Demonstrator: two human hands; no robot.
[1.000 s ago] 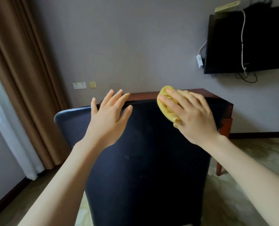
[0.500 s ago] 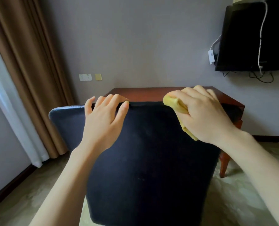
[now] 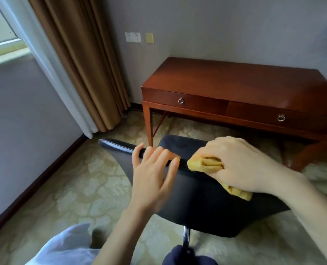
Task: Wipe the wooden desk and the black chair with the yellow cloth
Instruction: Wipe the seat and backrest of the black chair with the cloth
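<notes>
Yellow cloth (image 3: pixel 204 164) bunched on the rim of the black chair (image 3: pixel 197 203), squeezed in the right hand (image 3: pixel 241 165), fingers (image 3: pixel 213 151) curled round it. Left hand (image 3: pixel 151 180) just beside, fingers lightly bent, tips resting on the same rim. Wooden counter (image 3: pixel 235 81) beyond, apart. Since half a second ago: view tipped downward, hands unmoved on the rim.

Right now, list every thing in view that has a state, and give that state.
black chair: standing apart from the wooden desk.
left drawer: closed.
right drawer: closed.
yellow cloth: bunched, pressed on the black chair's top edge.
right hand: grips the yellow cloth.
left hand: fingers relaxed, resting on the black chair's top edge.
brown curtain: gathered to one side.
</notes>
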